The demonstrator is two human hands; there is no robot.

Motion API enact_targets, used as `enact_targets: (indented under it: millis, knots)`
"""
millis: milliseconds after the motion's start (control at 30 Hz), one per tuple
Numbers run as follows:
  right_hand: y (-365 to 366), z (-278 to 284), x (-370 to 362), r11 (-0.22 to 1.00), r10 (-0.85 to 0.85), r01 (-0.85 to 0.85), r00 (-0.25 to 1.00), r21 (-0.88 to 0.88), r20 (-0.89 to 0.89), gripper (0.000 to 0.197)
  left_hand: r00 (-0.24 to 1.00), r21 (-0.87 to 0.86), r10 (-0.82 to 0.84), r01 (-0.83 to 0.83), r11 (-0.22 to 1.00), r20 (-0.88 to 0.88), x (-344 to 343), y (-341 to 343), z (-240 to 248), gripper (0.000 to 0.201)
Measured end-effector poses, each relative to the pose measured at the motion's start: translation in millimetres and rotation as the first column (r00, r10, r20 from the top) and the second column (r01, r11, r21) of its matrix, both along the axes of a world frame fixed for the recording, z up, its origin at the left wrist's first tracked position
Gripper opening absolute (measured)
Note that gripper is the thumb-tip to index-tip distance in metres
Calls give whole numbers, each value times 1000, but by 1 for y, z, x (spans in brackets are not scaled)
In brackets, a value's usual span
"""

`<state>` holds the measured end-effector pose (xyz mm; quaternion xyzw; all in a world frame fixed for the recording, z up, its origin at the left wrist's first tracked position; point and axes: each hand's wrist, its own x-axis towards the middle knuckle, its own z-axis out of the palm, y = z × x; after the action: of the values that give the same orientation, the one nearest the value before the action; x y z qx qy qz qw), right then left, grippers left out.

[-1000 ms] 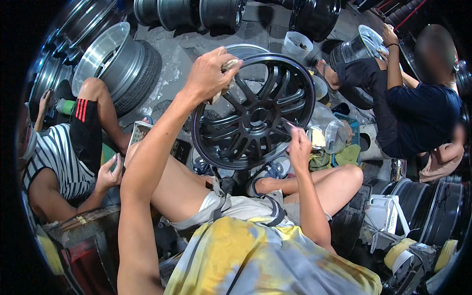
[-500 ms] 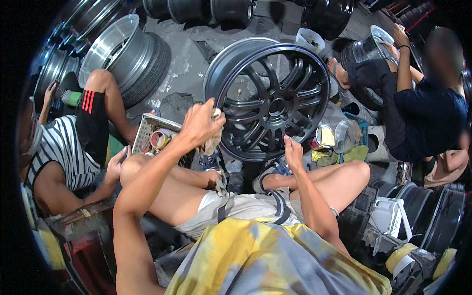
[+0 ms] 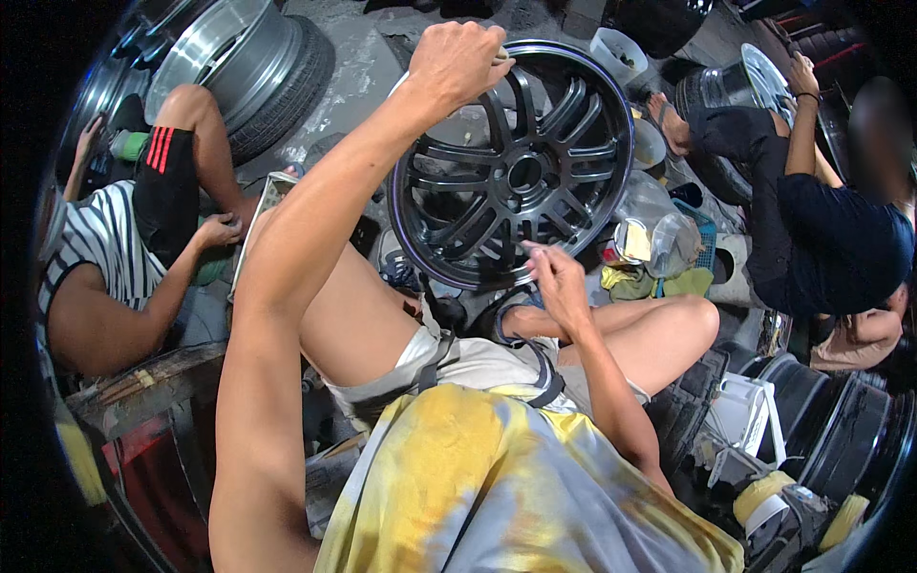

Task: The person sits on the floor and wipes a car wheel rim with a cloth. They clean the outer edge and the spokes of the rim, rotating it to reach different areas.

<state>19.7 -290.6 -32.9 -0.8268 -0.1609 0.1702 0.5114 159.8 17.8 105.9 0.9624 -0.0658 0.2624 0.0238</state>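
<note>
A dark grey multi-spoke alloy wheel [image 3: 525,174] is tilted up between my knees, its spoked face toward me. At its upper left edge, my left hand [image 3: 457,65] is closed around a small light-coloured piece of cloth [image 3: 503,55], mostly hidden by the fingers. My right hand [image 3: 559,282] is at the wheel's lower right rim, index finger stretched toward the spokes and the other fingers loosely curled. Nothing shows in it; whether it touches the rim I cannot tell.
An open can [image 3: 629,242], plastic bags and cloths lie right of the wheel, beside a blue basket [image 3: 707,239]. A white tub [image 3: 618,55] stands beyond. People sit at left [image 3: 115,248] and right [image 3: 841,229]. A silver wheel [image 3: 215,67] lies upper left.
My left hand has swung up and forward to the wheel's top. My right index finger has stretched out from the other fingers. The view has shifted, so the wheel appears higher.
</note>
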Motion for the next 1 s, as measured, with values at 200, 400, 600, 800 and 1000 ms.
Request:
enact_targets:
  millis: [200,400,600,800,1000]
  knots:
    - [15,2,28,994,18,31,908,-109,419,27,996,-27,-57,60,998,71,-1,-8,-7,26]
    - [34,0,40,945,237,-80,834,-316,498,26,992,-40,-86,90,995,97,-9,-15,-6,24]
    - [27,5,51,935,280,-171,894,-311,351,15,985,-59,-95,104,993,143,-12,-17,-7,22]
    - [19,-2,43,962,223,-141,901,-235,372,22,995,-104,-76,83,991,71,-3,-20,-7,21]
    - [-11,1,57,955,159,46,758,-294,633,26,994,-84,-87,92,992,62,13,-27,-7,22]
